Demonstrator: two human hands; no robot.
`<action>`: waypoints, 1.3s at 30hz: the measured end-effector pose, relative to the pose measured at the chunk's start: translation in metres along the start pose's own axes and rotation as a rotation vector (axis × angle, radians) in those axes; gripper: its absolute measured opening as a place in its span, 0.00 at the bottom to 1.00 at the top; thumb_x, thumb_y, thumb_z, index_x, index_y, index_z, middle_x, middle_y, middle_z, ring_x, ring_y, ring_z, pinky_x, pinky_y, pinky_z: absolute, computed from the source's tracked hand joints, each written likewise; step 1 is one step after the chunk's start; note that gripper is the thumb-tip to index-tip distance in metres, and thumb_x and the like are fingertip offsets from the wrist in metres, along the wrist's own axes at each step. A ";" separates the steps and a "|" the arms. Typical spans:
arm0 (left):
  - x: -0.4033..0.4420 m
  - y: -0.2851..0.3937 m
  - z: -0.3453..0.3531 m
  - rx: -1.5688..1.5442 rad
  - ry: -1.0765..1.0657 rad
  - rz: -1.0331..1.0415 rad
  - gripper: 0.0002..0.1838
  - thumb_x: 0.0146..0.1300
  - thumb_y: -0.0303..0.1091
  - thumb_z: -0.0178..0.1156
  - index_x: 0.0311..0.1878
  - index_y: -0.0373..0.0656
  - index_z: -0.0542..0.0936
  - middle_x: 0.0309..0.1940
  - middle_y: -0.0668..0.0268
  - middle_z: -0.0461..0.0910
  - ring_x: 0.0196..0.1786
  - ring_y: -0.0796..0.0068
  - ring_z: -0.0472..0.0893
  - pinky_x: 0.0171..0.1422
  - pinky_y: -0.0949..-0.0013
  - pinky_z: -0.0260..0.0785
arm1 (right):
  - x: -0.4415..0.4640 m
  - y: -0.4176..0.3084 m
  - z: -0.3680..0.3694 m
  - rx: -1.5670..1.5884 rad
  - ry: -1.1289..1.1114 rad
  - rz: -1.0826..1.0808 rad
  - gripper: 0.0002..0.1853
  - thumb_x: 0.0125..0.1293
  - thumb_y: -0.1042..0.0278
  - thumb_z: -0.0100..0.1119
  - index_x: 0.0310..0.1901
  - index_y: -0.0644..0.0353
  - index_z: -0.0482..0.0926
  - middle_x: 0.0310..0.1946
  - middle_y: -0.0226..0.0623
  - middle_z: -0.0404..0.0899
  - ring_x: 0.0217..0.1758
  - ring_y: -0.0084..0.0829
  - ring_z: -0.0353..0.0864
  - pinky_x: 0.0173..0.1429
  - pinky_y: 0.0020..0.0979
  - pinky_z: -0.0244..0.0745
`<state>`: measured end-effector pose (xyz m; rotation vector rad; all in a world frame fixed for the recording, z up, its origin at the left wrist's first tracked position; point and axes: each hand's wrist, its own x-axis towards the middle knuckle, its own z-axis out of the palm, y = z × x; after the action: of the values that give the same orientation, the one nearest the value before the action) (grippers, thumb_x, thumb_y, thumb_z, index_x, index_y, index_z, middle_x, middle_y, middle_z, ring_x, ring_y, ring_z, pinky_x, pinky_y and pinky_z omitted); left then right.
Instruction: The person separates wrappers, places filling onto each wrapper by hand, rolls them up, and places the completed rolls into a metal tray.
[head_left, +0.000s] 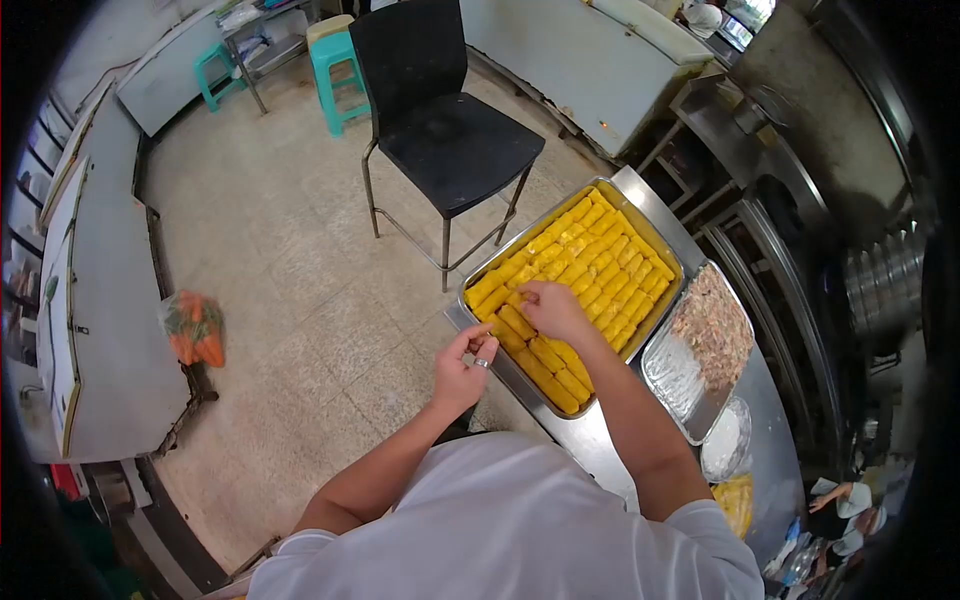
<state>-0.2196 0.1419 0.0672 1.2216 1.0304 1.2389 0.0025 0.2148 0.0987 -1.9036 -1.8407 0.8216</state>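
Rows of yellow rolls (600,270) fill a deep metal tray (672,255) on the steel table. Over the rolls near the tray's left side is my right hand (553,308), its fingers bent together and touching a roll; whether it grips that roll is hard to make out. My left hand (466,370), with a ring on one finger, is at the tray's near left edge. Its thumb and fingers are curled close together, and anything between them is too small to name. Right of the rolls, a second tray (668,372) holds a chopped pinkish mixture (712,325).
A bowl of white stuff (727,440) and a yellow bag (735,503) lie on the table (770,440). Beyond the tray stands a black chair (450,140). A bag of carrots (195,328) is on the left. Metal shelving (740,260) stands right; people (850,505) appear lower right.
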 end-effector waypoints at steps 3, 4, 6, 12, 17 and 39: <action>0.006 -0.001 -0.002 -0.007 0.001 0.012 0.14 0.75 0.27 0.69 0.60 0.34 0.86 0.37 0.70 0.85 0.40 0.82 0.81 0.50 0.73 0.77 | 0.005 -0.002 -0.004 -0.056 -0.075 -0.019 0.19 0.65 0.68 0.68 0.57 0.61 0.89 0.39 0.49 0.91 0.43 0.46 0.91 0.51 0.42 0.86; 0.008 -0.002 -0.002 -0.005 -0.004 0.011 0.14 0.75 0.27 0.69 0.60 0.34 0.86 0.37 0.70 0.85 0.40 0.82 0.81 0.50 0.73 0.77 | 0.006 0.001 -0.004 -0.072 -0.085 -0.031 0.19 0.65 0.69 0.69 0.58 0.61 0.89 0.38 0.47 0.91 0.41 0.43 0.91 0.50 0.41 0.85; 0.012 -0.003 -0.003 -0.001 -0.018 0.009 0.14 0.75 0.27 0.69 0.60 0.34 0.86 0.38 0.69 0.86 0.40 0.82 0.81 0.50 0.72 0.77 | 0.007 0.005 -0.001 -0.048 -0.074 -0.053 0.20 0.65 0.69 0.68 0.58 0.62 0.89 0.38 0.48 0.91 0.41 0.43 0.91 0.50 0.40 0.85; 0.016 -0.010 0.003 -0.032 -0.054 0.009 0.15 0.75 0.27 0.69 0.62 0.35 0.85 0.41 0.68 0.87 0.42 0.81 0.82 0.52 0.73 0.78 | -0.005 0.010 -0.003 0.040 -0.008 -0.019 0.20 0.68 0.73 0.66 0.61 0.65 0.88 0.43 0.49 0.92 0.46 0.40 0.92 0.54 0.36 0.85; 0.013 0.000 0.022 -0.079 -0.121 -0.019 0.16 0.76 0.28 0.69 0.62 0.35 0.85 0.42 0.67 0.87 0.43 0.81 0.83 0.52 0.72 0.78 | -0.041 0.019 -0.013 0.236 0.209 0.003 0.17 0.70 0.71 0.65 0.58 0.63 0.88 0.43 0.52 0.91 0.44 0.46 0.92 0.52 0.40 0.85; -0.224 -0.013 0.285 0.183 -1.001 -0.066 0.11 0.75 0.30 0.70 0.55 0.36 0.89 0.40 0.66 0.89 0.39 0.81 0.84 0.47 0.72 0.78 | -0.502 0.157 -0.006 0.459 0.720 0.548 0.13 0.71 0.73 0.67 0.55 0.66 0.89 0.46 0.49 0.90 0.43 0.38 0.90 0.52 0.36 0.85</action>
<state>0.0439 -0.1073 0.0677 1.6605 0.4195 0.3490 0.1388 -0.2928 0.0813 -2.0241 -0.6563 0.5259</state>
